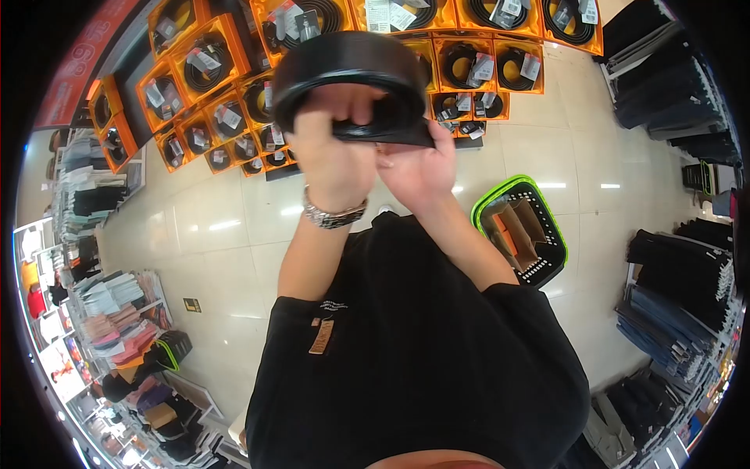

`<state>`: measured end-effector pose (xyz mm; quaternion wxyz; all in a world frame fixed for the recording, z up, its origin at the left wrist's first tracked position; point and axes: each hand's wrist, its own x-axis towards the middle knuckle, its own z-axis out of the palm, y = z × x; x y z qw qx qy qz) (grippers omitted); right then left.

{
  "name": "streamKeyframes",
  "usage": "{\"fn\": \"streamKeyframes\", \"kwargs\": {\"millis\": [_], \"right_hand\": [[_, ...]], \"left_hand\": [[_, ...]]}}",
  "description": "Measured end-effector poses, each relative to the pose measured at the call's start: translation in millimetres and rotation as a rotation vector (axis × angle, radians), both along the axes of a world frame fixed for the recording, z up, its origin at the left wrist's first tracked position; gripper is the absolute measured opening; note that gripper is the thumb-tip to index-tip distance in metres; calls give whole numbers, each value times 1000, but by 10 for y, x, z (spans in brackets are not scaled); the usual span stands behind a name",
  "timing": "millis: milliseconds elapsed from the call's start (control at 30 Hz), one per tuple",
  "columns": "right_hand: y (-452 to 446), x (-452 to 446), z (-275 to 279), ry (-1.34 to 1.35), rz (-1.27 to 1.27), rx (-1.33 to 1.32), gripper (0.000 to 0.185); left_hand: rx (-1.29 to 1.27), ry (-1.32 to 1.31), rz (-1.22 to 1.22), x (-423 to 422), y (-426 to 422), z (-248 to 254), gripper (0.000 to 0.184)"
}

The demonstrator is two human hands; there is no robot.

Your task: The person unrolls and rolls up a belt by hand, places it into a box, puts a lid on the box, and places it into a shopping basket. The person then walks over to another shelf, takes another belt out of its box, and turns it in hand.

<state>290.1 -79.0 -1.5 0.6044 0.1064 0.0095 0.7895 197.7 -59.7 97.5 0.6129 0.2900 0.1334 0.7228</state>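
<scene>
A coiled black belt [351, 62] is held up at the top centre, in front of the belt display. My left hand [336, 144], with a metal watch at the wrist, has its fingers inside the coil and grips it. On the right, my right hand [422, 164] pinches the lower part of the belt near its end, thumb raised against it. Motion blurs the coil and the fingertips. Behind the belt, orange boxes [207, 66] hold other coiled black belts with white tags.
A black basket with a green rim [478, 205] stands on the floor to the right, with brown and orange items inside. Folded clothes [117, 313] lie on shelves at the left. Dark trousers [680, 270] hang or lie on racks at the right.
</scene>
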Motion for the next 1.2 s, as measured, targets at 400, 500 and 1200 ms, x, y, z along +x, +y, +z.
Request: {"fn": "streamKeyframes", "kwargs": {"millis": [400,500,1200], "right_hand": [[7,161,329,-913,-684,257,58],[10,177,335,-949,-682,295,60],[-79,-58,9,-1088,-377,-95,29]], "left_hand": [[-101,907,-128,-556,35,-151,26],[-82,976,-303,-578,102,-247,26],[-411,243,-204,-330,28,-877,26]]}}
